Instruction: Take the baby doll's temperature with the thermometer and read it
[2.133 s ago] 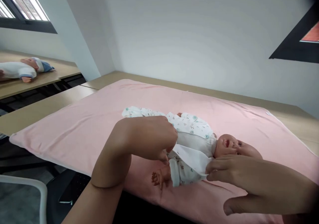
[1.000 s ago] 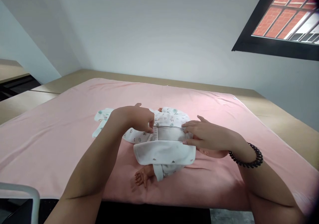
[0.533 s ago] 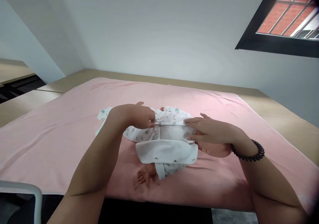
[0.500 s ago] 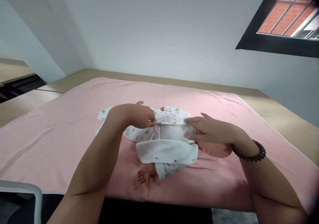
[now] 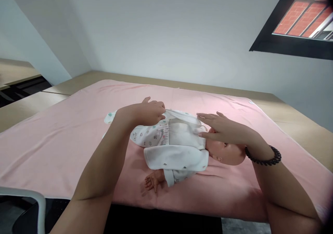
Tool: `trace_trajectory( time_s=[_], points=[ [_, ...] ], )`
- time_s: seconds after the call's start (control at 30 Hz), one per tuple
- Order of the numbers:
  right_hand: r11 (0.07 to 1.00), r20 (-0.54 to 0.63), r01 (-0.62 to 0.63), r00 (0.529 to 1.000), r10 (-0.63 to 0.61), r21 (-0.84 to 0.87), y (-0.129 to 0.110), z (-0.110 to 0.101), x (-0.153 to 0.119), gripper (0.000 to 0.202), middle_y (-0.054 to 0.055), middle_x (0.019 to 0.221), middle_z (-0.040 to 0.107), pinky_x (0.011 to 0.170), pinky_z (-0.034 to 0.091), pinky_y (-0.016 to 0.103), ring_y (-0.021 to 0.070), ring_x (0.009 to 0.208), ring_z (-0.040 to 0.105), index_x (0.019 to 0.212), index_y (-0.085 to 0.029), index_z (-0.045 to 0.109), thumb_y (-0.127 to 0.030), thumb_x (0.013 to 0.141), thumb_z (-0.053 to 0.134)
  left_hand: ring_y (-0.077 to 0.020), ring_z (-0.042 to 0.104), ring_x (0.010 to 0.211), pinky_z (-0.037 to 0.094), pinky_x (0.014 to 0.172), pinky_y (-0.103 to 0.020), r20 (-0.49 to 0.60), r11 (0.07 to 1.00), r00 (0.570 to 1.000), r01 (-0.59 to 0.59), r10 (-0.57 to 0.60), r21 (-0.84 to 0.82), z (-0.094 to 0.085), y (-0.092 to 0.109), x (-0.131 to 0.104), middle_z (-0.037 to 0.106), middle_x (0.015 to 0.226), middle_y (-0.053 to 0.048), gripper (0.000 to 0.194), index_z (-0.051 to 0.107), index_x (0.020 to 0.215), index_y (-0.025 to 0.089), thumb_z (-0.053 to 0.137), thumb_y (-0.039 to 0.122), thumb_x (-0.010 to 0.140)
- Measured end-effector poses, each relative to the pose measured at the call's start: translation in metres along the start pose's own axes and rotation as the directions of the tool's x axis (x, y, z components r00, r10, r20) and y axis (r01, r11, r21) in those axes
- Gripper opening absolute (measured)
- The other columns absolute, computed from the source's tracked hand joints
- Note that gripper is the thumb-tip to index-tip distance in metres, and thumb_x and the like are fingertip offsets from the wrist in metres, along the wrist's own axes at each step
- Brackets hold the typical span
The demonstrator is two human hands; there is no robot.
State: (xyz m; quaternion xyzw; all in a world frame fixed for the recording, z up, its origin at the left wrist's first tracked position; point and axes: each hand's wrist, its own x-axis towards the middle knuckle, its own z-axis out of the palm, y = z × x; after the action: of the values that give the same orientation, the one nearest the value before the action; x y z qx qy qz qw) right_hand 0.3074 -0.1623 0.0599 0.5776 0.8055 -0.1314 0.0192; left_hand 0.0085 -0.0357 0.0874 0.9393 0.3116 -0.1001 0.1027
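A: What carries the scene, largest thing first?

B: A tan desk (image 5: 293, 114) under a pink blanket (image 5: 65, 137). On the blanket lies a baby doll (image 5: 229, 152), head toward the right, in a white printed garment (image 5: 177, 147) whose near flap is folded open across the chest.

A: And the hands?

B: The left hand (image 5: 145, 112) has its grip closed on the far flap of the garment at the doll's waist, lifting the edge. The right hand (image 5: 221, 128) has an open grip, fingers spread flat, resting on the cloth at the doll's shoulder beside the neck. A dark bead bracelet (image 5: 264, 156) circles that wrist.

A: How is this step best handled, by your reading?

B: Probably the flat hand steadies the shoulder while the pinching hand draws the flap evenly, keeping the fabric taut and unbunched. The doll's small bare hand (image 5: 152, 182), protruding from the near sleeve, should stay clear of the fold.
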Motion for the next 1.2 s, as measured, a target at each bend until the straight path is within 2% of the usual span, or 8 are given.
trace_trajectory(
  time_s=[0.07,0.2,0.27,0.4,0.53,0.7,0.87,1.2],
  points=[
    [1.000,0.016,0.010,1.000,-0.011,0.027,0.001,-0.003,0.001,0.080,0.010,0.164,0.036,0.126,0.008,0.066,0.0363,0.149,0.036,0.161,-0.025,0.034,-0.074,0.099,0.038,-0.0259,0.047,0.136,0.005,0.126,-0.052,0.011,0.998,1.000,0.018,-0.019,0.056,0.000,0.001,0.003,0.055,0.147,-0.012,0.045,0.064,0.125,0.018,0.032,0.040,0.102],
    [0.995,0.030,0.015,0.999,-0.018,0.101,-0.002,-0.009,-0.001,0.073,0.008,0.148,0.056,0.122,0.022,0.063,0.0347,0.127,0.058,0.156,-0.030,0.042,-0.073,0.097,0.043,-0.0269,0.048,0.136,0.011,0.126,-0.052,-0.025,0.995,0.999,0.024,-0.021,0.099,-0.001,0.004,0.004,0.052,0.149,-0.013,0.047,0.061,0.131,0.016,0.030,0.038,0.103],
    [0.991,0.066,0.026,0.997,-0.035,0.129,-0.002,-0.011,-0.001,0.068,0.006,0.144,0.060,0.119,0.027,0.061,0.0339,0.120,0.062,0.152,-0.033,0.047,-0.072,0.097,0.045,-0.0275,0.048,0.135,0.013,0.125,-0.052,-0.042,0.993,0.999,0.033,-0.028,0.112,-0.002,0.006,0.003,0.051,0.151,-0.013,0.048,0.061,0.131,0.016,0.029,0.036,0.103],
    [0.990,0.091,0.103,0.990,-0.112,0.095,0.004,-0.008,0.002,0.061,0.004,0.156,0.050,0.120,0.025,0.060,0.0380,0.140,0.048,0.146,-0.035,0.057,-0.071,0.097,0.047,-0.0282,0.045,0.139,0.011,0.126,-0.054,-0.055,0.992,0.998,0.041,-0.035,0.115,-0.003,0.007,0.002,0.050,0.153,-0.013,0.050,0.061,0.134,0.016,0.027,0.036,0.103],
    [0.992,0.053,0.118,0.991,-0.120,0.038,0.012,-0.006,0.004,0.062,0.002,0.160,0.044,0.123,0.024,0.059,0.0352,0.149,0.037,0.152,-0.035,0.050,-0.069,0.101,0.041,-0.0294,0.041,0.142,0.009,0.127,-0.056,-0.077,0.988,0.996,0.049,-0.038,0.145,-0.004,0.008,0.002,0.047,0.154,-0.014,0.051,0.060,0.135,0.015,0.028,0.037,0.103],
    [0.999,-0.046,-0.020,0.999,0.021,0.029,0.024,-0.006,0.006,0.081,0.002,0.166,0.033,0.126,0.026,0.055,0.0349,0.152,0.032,0.159,-0.028,0.042,-0.078,0.095,0.041,-0.0303,0.039,0.144,0.014,0.126,-0.054,-0.137,0.979,0.990,0.048,-0.021,0.200,-0.002,0.005,0.006,0.043,0.157,-0.015,0.052,0.055,0.141,0.015,0.032,0.041,0.102],
    [0.994,-0.048,-0.085,0.995,0.088,0.068,0.041,-0.005,0.011,0.093,0.001,0.169,0.024,0.129,0.026,0.051,0.0330,0.156,0.024,0.163,-0.023,0.034,-0.082,0.092,0.041,-0.0310,0.034,0.147,0.011,0.126,-0.056,-0.180,0.976,0.984,0.044,-0.004,0.215,0.006,0.000,0.018,0.039,0.160,-0.015,0.053,0.050,0.146,0.015,0.031,0.039,0.103],
    [0.969,-0.069,-0.064,0.994,0.083,0.237,0.078,0.000,0.022,0.078,-0.004,0.166,0.033,0.126,0.034,0.052,0.0338,0.154,0.030,0.157,-0.037,0.044,-0.076,0.091,0.053,-0.0328,0.029,0.150,0.008,0.127,-0.058,-0.099,0.959,0.994,0.061,-0.035,0.278,0.017,0.006,0.039,0.029,0.166,-0.018,0.057,0.047,0.148,0.011,0.038,0.043,0.102]
  ],
)
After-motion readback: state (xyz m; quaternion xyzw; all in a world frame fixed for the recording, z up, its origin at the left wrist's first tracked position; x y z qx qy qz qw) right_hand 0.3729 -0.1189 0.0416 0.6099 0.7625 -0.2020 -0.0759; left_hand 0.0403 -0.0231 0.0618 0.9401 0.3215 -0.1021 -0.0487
